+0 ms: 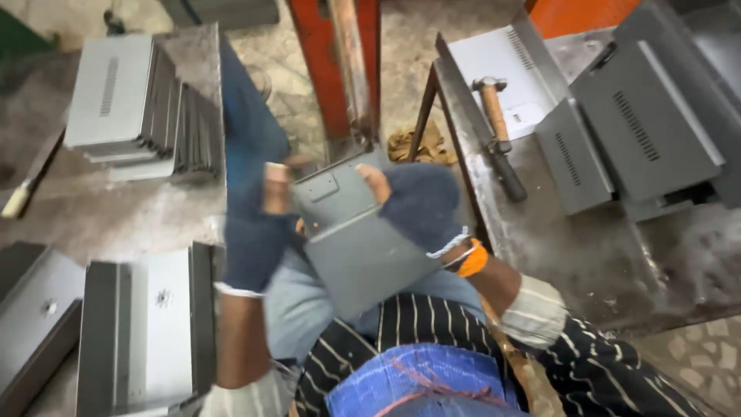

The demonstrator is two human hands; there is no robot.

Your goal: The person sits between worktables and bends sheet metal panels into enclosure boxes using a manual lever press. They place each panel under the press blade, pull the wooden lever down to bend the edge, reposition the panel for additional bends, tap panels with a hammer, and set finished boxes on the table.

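Step in hand, as judged: a grey sheet-metal panel point(351, 239) is held up at frame centre, over the lap, between two gloved hands. Left hand point(258, 232), at 9 o'clock of the panel, is clenched on its edge. Right hand point(417, 205), at 2 o'clock, is clamped on its upper corner. A steady two-handed grip is judged needed next. A hammer point(498, 135) lies on the counter point(571, 255) at 2 o'clock.

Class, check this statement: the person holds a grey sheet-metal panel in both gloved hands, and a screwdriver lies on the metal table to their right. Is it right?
Not quite. The tool on the metal table is a hammer with a wooden handle, not a screwdriver. The head view shows it. The rest stands: the left hand and right hand, both gloved, hold the grey sheet-metal panel.
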